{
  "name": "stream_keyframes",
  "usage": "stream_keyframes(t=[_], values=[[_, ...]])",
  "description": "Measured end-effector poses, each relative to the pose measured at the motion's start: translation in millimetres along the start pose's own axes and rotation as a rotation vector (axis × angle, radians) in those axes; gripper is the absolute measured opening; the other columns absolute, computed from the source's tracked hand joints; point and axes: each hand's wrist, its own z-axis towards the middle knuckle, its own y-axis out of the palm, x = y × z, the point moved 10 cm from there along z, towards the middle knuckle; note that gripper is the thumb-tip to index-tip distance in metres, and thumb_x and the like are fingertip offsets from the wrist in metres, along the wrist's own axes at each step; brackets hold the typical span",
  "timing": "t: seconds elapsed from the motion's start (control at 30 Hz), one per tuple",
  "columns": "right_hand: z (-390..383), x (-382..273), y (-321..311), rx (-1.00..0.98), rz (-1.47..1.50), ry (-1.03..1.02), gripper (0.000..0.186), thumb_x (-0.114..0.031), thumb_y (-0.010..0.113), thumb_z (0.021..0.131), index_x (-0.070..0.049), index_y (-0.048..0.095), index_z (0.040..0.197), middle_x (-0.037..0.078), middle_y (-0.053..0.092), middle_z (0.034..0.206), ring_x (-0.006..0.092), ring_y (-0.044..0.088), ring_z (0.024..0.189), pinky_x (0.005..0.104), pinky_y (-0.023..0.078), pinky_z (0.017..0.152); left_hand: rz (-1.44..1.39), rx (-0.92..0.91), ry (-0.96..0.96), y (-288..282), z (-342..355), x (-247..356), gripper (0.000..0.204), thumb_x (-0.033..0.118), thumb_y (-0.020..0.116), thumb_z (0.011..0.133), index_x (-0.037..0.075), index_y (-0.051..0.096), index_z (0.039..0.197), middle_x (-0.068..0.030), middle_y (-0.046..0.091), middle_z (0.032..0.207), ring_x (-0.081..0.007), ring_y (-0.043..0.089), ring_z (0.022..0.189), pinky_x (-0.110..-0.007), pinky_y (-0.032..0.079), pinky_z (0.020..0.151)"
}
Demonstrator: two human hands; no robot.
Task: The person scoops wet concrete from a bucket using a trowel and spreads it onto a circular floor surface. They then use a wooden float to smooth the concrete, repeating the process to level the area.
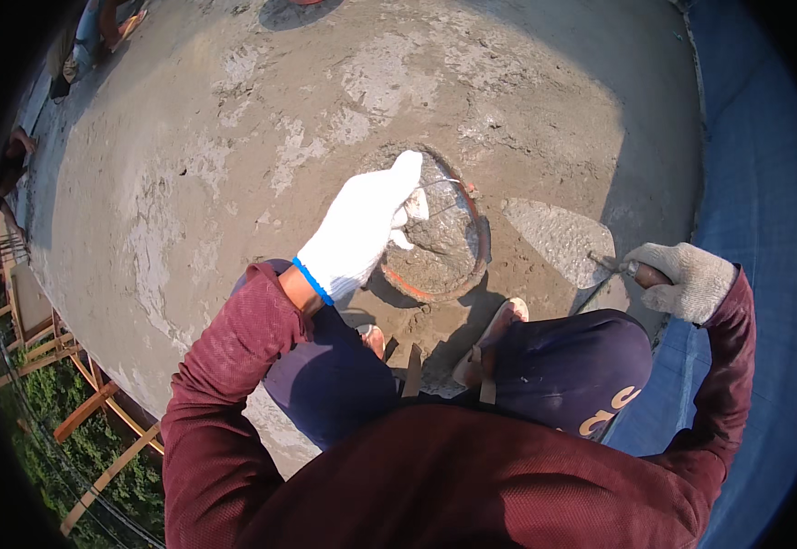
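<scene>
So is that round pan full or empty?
Full, or close to it: the pan holds grey wet mortar heaped near its rim. The left hand rests over it.

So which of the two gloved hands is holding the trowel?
The right hand, in the greyish knit glove, grips the trowel. The left hand, in the white glove, grips the wire handle of the mortar bucket instead.

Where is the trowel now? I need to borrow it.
In the head view, the trowel lies flat on the wet concrete at the person's right, handle in the right hand, just right of the bucket.
</scene>
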Motion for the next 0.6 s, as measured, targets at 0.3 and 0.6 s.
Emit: stream_keyframes(t=[0.3, 0.6], values=[[130, -178, 85, 0.182, -0.485, -0.535, 0.027, -0.013, 0.072, 0.084, 0.002, 0.069, 0.105, 0.02, 0.074, 0.087, 0.0406, 0.076, 0.085, 0.0472, 0.062, 0.073, -0.374, 0.039, 0.212, -51, -48, 42, 0.043, 0.048, 0.052, 0.113, 0.008, 0.063, 0.102, 0.0015, 0.056, 0.08, -0.0072, 0.041, 0.058, -0.025, 0.042, 0.056], [127, -60, -2, 0.72, 0.36, -0.659, 0.044, -0.036, 0.061, 0.104, -0.005, 0.063, 0.135, 0.024, 0.074, 0.114, 0.0427, 0.071, 0.11, 0.0496, 0.055, 0.096, -0.506, 0.518, 0.161, -163, -58, 25, 0.035, 0.042, 0.061, 0.11, 0.011, 0.058, 0.093, 0.0043, 0.045, 0.069, -0.0059, 0.029, 0.053, -0.025, 0.031, 0.051]])
